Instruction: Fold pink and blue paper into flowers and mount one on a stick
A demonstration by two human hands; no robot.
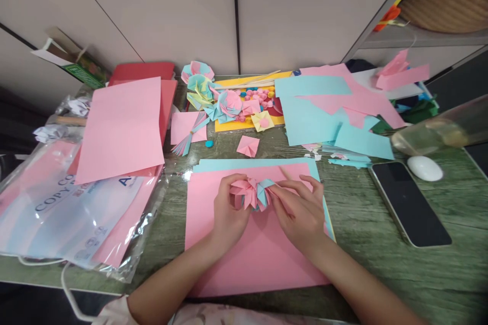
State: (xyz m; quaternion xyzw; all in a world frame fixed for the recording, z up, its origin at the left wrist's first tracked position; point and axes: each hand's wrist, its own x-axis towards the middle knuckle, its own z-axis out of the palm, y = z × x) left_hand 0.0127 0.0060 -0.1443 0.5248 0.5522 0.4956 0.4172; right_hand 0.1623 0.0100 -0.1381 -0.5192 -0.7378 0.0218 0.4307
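Note:
Above a stack of pink paper [259, 259], both hands hold a folded pink and light-blue paper piece [250, 192] with pointed petals. My left hand [231, 210] grips its left side between thumb and fingers. My right hand [301, 208] pinches the light-blue part at the right with thumb and index finger, its other fingers bent above. Light-blue sheets show along the stack's back edge. A small folded pink square [248, 146] lies just behind the stack.
A plastic bag of paper [87, 213] and a pink sheet [122, 129] lie at left. Paper flowers [229, 104] and a yellow tray [229, 126] stand behind. Blue sheets [308, 122], a phone [409, 203] and a white mouse [425, 168] are at right.

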